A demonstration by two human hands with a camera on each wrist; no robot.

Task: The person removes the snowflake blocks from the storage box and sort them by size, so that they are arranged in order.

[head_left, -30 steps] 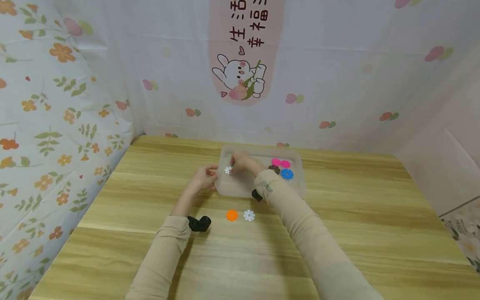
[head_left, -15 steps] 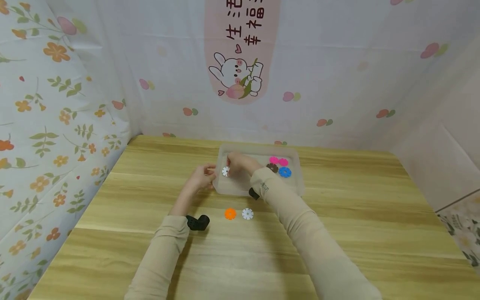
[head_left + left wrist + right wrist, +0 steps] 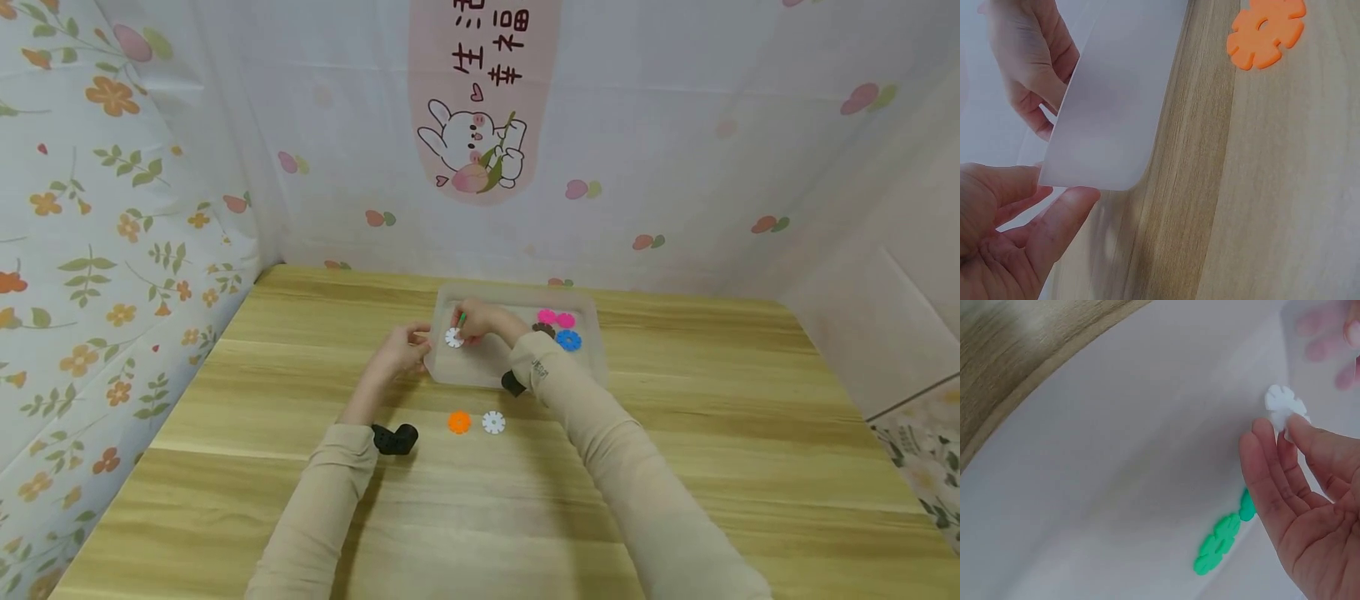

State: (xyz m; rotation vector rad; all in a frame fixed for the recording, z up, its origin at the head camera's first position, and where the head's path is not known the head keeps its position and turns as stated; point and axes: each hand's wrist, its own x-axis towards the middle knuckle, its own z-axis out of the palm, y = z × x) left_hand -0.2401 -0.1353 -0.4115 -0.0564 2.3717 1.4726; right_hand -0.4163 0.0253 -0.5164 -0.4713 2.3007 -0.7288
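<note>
A frosted plastic box (image 3: 517, 292) stands toward the back of the table. At its left end my left hand (image 3: 397, 350) holds the wall, with the thumb outside and fingers at the rim in the left wrist view. Inside the box, my right hand (image 3: 482, 322) pinches a white snowflake disc (image 3: 1282, 403) between thumb and fingertips. Green snowflake discs (image 3: 1217, 544) lie on the box floor beside that hand, partly hidden by it. Toward the box's right end lie pink discs (image 3: 557, 318), a blue disc (image 3: 568, 341) and a brown disc (image 3: 543, 330), partly covered by the right forearm.
On the wooden table (image 3: 480, 517), in front of the box, lie an orange disc (image 3: 460, 422) and another white disc (image 3: 493, 422). Black wrist cameras (image 3: 396, 439) stick out from both sleeves. A printed curtain (image 3: 337, 167) hangs behind the table.
The right hand has turned a little inside the box, so more of the white disc shows at its fingertips. The left hand keeps its place at the box's left end.
</note>
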